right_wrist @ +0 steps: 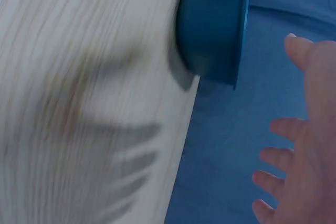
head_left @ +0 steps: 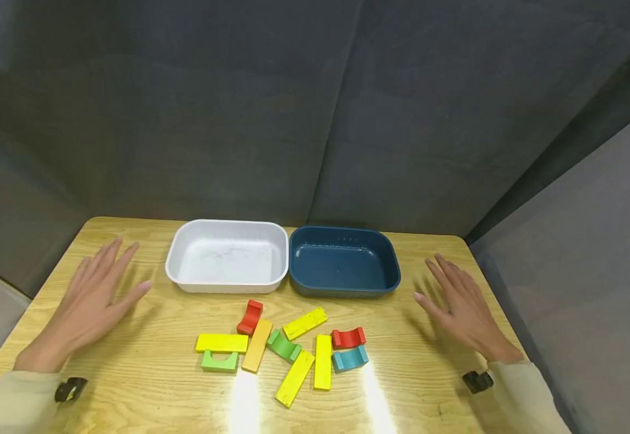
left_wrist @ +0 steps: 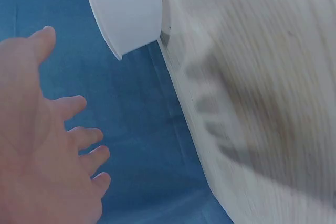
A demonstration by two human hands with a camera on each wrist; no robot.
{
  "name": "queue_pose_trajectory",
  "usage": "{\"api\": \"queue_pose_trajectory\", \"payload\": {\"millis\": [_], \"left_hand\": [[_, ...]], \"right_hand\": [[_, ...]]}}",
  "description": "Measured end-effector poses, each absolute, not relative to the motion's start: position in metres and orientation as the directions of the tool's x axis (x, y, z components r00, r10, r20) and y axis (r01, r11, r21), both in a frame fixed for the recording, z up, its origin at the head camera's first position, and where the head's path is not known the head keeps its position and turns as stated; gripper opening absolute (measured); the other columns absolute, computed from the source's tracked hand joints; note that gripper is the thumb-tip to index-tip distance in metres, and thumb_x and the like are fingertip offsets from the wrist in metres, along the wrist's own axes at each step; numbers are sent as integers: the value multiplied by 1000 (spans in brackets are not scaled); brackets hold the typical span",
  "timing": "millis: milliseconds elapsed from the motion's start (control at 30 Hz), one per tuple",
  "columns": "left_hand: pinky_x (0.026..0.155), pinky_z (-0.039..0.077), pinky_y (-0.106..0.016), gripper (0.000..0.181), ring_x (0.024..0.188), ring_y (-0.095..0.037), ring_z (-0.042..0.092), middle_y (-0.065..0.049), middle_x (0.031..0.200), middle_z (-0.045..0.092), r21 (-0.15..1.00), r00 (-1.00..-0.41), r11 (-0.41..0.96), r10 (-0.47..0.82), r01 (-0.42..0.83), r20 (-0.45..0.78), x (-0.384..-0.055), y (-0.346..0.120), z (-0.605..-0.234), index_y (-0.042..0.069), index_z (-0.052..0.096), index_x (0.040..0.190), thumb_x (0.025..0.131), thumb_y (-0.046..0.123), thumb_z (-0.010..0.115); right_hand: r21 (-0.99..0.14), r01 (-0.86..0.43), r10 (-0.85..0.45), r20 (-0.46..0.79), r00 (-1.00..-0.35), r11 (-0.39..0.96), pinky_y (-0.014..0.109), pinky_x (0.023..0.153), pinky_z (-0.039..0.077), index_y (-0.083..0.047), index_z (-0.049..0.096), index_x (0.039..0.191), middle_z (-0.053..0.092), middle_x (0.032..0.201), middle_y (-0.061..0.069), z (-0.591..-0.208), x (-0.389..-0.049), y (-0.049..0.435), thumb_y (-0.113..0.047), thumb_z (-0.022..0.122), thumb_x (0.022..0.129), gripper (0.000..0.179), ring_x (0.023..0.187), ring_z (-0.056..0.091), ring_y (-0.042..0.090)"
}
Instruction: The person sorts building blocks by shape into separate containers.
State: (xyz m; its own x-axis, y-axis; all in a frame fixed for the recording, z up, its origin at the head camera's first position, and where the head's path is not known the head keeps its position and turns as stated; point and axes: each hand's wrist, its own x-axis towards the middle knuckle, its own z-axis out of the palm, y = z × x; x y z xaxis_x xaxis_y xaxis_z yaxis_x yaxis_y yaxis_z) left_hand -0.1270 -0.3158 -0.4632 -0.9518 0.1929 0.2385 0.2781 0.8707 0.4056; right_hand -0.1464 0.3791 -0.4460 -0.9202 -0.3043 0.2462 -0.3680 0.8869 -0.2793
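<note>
My left hand [head_left: 93, 296] hovers over the left part of the table with its fingers spread, holding nothing. Nearest to it is a white tub [head_left: 228, 284]. On the far side, my right hand [head_left: 462, 304] is likewise raised above the wood, fingers extended and nothing in them, beside a dark blue tub [head_left: 344, 292]. Between the hands lie several toy blocks: yellow planks such as one yellow plank [head_left: 322, 361], an orange plank [head_left: 257, 345], red arches [head_left: 250, 317], green arches [head_left: 284, 345] and a blue arch [head_left: 349, 358].
The wooden table [head_left: 146, 386] has its back edge just behind the two tubs, which stand side by side. Dark cloth [head_left: 228, 120] hangs behind it, and a grey panel [head_left: 591, 241] rises on the right. A black wrist strap [head_left: 70, 389] shows at the left cuff.
</note>
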Motion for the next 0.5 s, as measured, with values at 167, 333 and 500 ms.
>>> {"api": "queue_pose_trajectory", "payload": {"millis": [167,333,500], "left_hand": [[131,-13,-55,86,166,-41,-1,-14,180,0,419,-953,864,194,278,232,-132,-306,-462,18,18,174,107,48,63],[132,-12,-53,89,166,-40,0,-14,180,2,423,-954,862,199,279,223,-137,-297,-461,18,18,174,106,51,63],[133,-4,-57,89,165,-44,6,-13,180,2,440,-956,853,207,280,206,-141,-289,-461,19,16,174,106,53,62]], "right_hand": [[-258,-406,-343,256,-904,877,73,120,24,-17,33,170,29,175,17,-439,-145,362,-44,71,102,83,156,30,49],[-241,-433,-371,263,-891,868,71,120,28,-17,37,169,34,173,13,-432,-142,343,-46,72,101,81,155,34,46],[-227,-464,-403,268,-875,856,71,119,32,-13,43,165,42,168,16,-426,-140,324,-47,74,100,80,152,40,44]]}}
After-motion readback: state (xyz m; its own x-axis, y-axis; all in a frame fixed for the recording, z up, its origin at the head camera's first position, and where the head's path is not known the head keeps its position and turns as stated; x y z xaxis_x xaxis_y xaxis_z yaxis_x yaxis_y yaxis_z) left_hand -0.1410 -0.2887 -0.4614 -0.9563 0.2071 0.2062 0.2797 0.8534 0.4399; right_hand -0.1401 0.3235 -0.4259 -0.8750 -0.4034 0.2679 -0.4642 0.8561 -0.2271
